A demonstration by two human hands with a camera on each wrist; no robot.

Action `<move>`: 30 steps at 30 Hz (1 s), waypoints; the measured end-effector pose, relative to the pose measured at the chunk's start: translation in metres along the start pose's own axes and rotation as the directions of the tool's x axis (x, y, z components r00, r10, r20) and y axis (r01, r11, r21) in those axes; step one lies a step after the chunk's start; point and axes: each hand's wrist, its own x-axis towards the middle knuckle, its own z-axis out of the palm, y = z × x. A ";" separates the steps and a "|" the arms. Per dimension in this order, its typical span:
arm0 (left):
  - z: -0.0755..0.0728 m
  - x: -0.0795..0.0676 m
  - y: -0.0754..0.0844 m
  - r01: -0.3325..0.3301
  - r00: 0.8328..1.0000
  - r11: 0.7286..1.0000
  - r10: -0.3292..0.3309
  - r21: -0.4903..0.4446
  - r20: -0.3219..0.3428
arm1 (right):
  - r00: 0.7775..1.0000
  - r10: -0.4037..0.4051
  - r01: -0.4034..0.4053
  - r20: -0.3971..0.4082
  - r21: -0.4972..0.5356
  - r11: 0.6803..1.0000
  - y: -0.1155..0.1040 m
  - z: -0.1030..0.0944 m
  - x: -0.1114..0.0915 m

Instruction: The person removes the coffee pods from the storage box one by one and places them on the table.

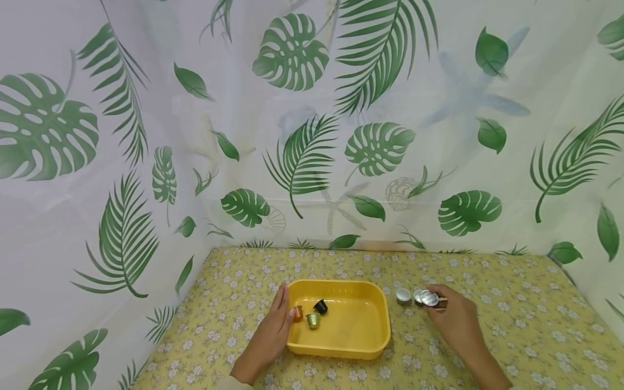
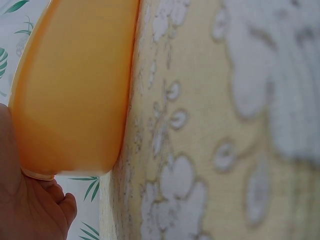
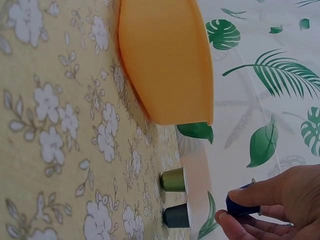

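Observation:
My left hand (image 1: 274, 325) holds the left end of a yellow plastic tray (image 1: 351, 349), thumb over the rim and fingers along the outer wall. Inside the tray, near that thumb, lie an orange coffee capsule (image 1: 298, 313), a black coffee capsule (image 1: 320, 306) and a light green coffee capsule (image 1: 313, 320). To the tray's right, my right hand (image 1: 455, 317) pinches a dark blue coffee capsule (image 3: 242, 202) between thumb and fingers, its silver lid facing up. Just beyond it, a green coffee capsule (image 3: 173, 180) and a dark coffee capsule (image 3: 177, 216) stand on the table, lids up.
A yellow floral cloth (image 1: 234, 281) covers the table. White sheets with green leaf prints (image 1: 312, 227) hang behind it and along the left side. The tray's raised walls stand between my two hands.

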 end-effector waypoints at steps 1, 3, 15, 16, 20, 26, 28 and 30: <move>0.000 0.000 0.000 -0.002 1.000 1.000 0.002 -0.001 0.000 | 1.000 0.001 -0.001 -0.002 -0.004 1.000 0.001 0.000 0.000; 0.000 0.000 0.000 -0.004 1.000 1.000 0.004 -0.002 0.002 | 1.000 -0.002 0.002 -0.009 -0.008 1.000 0.003 -0.001 0.001; -0.001 0.000 0.000 -0.001 1.000 1.000 0.001 -0.009 0.011 | 0.993 -0.091 0.083 -0.077 -0.103 0.991 0.016 -0.002 0.006; -0.001 0.000 0.000 -0.002 1.000 1.000 0.002 -0.009 0.010 | 0.993 -0.091 0.083 -0.078 -0.104 0.991 0.018 -0.002 0.006; -0.001 0.000 0.001 -0.005 1.000 1.000 0.005 -0.007 0.005 | 0.995 -0.074 0.067 -0.069 -0.104 0.992 0.028 -0.003 0.007; 0.000 -0.001 0.002 -0.006 1.000 1.000 0.006 0.000 0.007 | 1.000 -0.017 0.015 -0.021 -0.103 0.995 0.038 -0.004 0.007; -0.001 -0.001 0.002 -0.006 1.000 1.000 0.006 0.001 0.006 | 1.000 -0.020 0.018 -0.019 -0.109 0.994 0.039 -0.003 0.008; -0.002 -0.001 0.002 -0.005 1.000 1.000 0.005 0.005 0.005 | 0.999 -0.031 0.028 -0.023 -0.116 0.993 0.040 -0.003 0.009</move>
